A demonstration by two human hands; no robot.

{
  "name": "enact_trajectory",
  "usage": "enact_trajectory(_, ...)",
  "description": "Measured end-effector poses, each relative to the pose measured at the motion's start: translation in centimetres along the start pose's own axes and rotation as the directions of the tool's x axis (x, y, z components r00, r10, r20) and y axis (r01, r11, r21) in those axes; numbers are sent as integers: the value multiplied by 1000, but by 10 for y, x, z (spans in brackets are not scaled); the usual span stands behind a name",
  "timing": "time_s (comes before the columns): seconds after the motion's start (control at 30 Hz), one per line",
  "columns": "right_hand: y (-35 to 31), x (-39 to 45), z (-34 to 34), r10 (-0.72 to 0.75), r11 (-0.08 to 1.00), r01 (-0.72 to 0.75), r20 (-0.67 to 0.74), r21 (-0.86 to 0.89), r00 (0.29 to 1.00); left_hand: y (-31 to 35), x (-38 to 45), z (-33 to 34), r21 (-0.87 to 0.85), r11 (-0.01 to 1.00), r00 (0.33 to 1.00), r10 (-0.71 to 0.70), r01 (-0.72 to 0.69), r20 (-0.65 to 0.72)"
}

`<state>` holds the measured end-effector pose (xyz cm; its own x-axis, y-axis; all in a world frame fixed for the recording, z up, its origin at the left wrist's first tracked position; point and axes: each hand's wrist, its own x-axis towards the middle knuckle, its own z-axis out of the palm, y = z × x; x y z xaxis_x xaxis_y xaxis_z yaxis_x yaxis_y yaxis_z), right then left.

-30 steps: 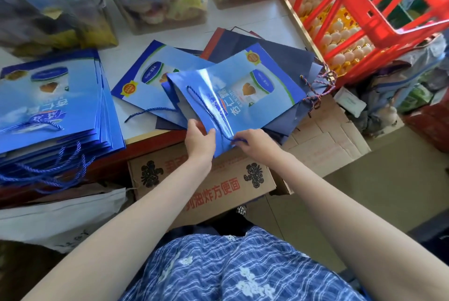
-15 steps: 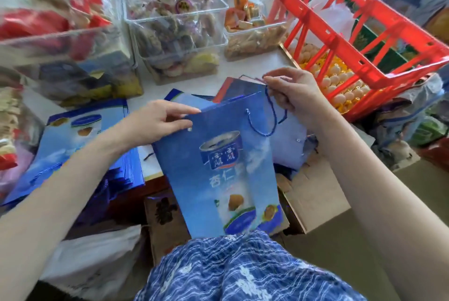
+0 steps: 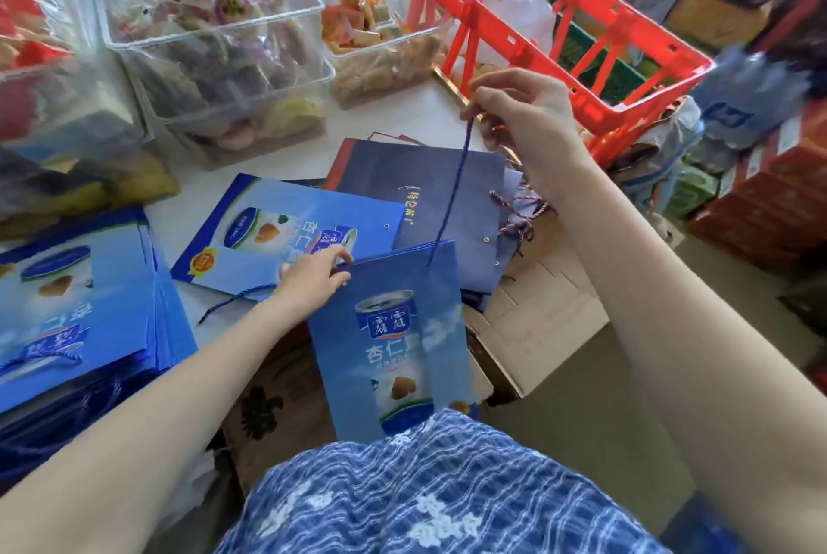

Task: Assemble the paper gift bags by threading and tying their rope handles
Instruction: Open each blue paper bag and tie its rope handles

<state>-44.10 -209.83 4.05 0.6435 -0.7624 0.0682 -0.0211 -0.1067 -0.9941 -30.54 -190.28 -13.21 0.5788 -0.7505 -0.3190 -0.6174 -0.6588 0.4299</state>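
My right hand (image 3: pixel 521 115) pinches the blue rope (image 3: pixel 449 191) and has lifted since half a second ago, so the loop is now one taut line running to the bag's (image 3: pixel 394 338) top edge. Left hand (image 3: pixel 313 280) grips the bag's upper left corner; the bag hangs off the bench (image 3: pixel 398 119) edge over my lap. I read this as slack drawn through the hole, knot next. Finished bags (image 3: pixel 76 307) are stacked left.
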Motion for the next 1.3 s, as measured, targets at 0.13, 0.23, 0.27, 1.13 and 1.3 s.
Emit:
enact_trajectory(0.13,4,-1,10,-67,998,64,129,26,989,6,1,-8,-109,991,997,75,-74,4)
enact_trajectory(0.23,36,-21,27,-86,932,181,292,-314,953,14,-5,-20,-252,947,977,211,-199,21)
enact_trajectory(0.27,52,-32,33,-77,876,227,341,-425,937,16,-7,-25,-264,937,971,240,-228,12)
enact_trajectory(1.13,125,-79,63,265,927,-229,87,-299,960,28,-12,-46,-343,915,958,262,-210,113)
enact_trajectory(1.3,128,-86,61,300,924,-262,104,-277,948,26,-15,-45,-262,939,964,251,-222,82)
